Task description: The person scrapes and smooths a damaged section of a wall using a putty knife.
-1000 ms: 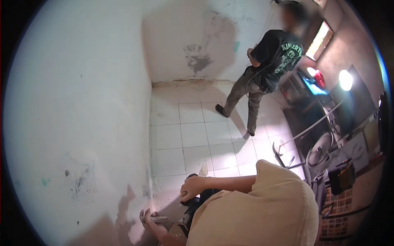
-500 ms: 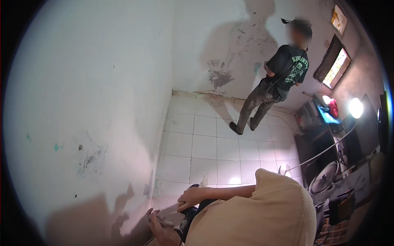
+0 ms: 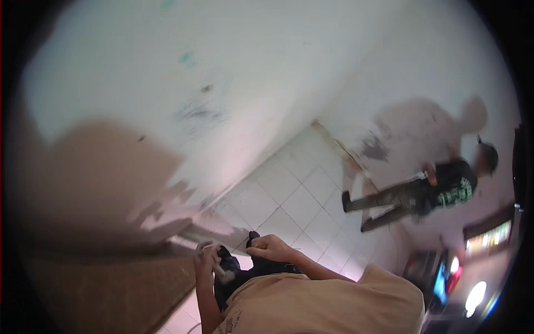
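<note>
one hand, the left hand (image 3: pixel 204 251), is nearer to the body than half a second ago, and the view is turned, so the wall (image 3: pixel 267 78) fills the upper left and both hands stand close together, apart from it. its blurred fingers seem curled around a pale longish thing (image 3: pixel 224 274) at lower middle, whose long axis slopes down to the right, the free end toward the dark trousers (image 3: pixel 267 270). the right hand (image 3: pixel 270 246) makes a nearly closed fist; i cannot tell whether it grips the dark object (image 3: pixel 253 237) beside it.
</note>
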Motion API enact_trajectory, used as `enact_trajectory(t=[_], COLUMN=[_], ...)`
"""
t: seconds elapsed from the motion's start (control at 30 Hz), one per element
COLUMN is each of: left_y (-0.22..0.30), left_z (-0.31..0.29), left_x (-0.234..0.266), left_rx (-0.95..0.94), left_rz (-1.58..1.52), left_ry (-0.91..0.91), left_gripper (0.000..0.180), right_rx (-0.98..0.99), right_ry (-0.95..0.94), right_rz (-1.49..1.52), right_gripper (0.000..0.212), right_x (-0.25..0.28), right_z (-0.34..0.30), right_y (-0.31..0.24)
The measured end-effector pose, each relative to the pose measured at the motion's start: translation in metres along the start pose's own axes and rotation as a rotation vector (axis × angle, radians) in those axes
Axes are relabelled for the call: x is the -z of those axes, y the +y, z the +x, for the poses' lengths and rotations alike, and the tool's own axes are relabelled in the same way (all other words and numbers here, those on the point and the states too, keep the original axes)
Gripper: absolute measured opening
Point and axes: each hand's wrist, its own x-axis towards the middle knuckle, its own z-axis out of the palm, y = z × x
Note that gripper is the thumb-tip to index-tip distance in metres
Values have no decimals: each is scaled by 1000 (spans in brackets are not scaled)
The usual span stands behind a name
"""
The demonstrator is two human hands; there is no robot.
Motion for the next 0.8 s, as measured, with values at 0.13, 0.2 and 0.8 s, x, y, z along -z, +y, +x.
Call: enact_trajectory(t=[0.13, 0.2, 0.8], left_y=[-44, -62, -116], left_z=[17, 16, 66], left_x=[15, 22, -54], left_rx=[-80, -108, 10], left_rz=[-148, -185, -423], left_ry=[21, 110, 297], left_gripper=[29, 27, 23], right_rx=[-111, -104, 1136], right_ry=[-50, -31, 229], right_rz=[336, 449, 413], right_gripper=[40, 44, 41], right_x=[2, 6, 59], right_z=[25, 42, 177], right_y=[13, 8, -175])
